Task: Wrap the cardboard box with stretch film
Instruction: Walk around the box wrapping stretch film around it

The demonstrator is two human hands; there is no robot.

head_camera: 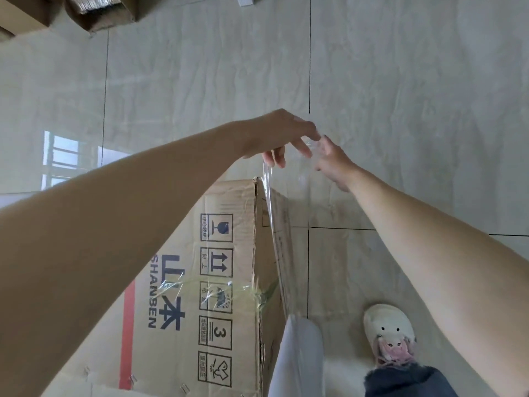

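- Glossy beige floor tiles (400, 81) with dark grout lines are seen all around the cardboard box (183, 282), and a window reflection is caught on them to the box's left.
- The cardboard box is laid on the floor at the lower centre; printed handling symbols, the word "SHANBEN" and a red stripe are shown on its upper face.
- A crinkled band of film is already stuck across the box's top face and over its right edge.
- A sheet of clear stretch film (286, 213) is held up from beside the box's right edge, and a pale roll (300, 356) is seen at the sheet's lower end, beside the box's right side.
- The film's upper edge is pinched by the left hand (279, 136), its fingers curled down onto it above the box's far right corner.
- The right hand (332, 160) is raised just right of the left one, with its fingertips closed on the same upper edge of the film.
- A white shoe (389, 330) with a pink trim is planted on the tiles to the right of the box.
- More brown cartons (94, 12) are stacked well beyond the box, at the top left.
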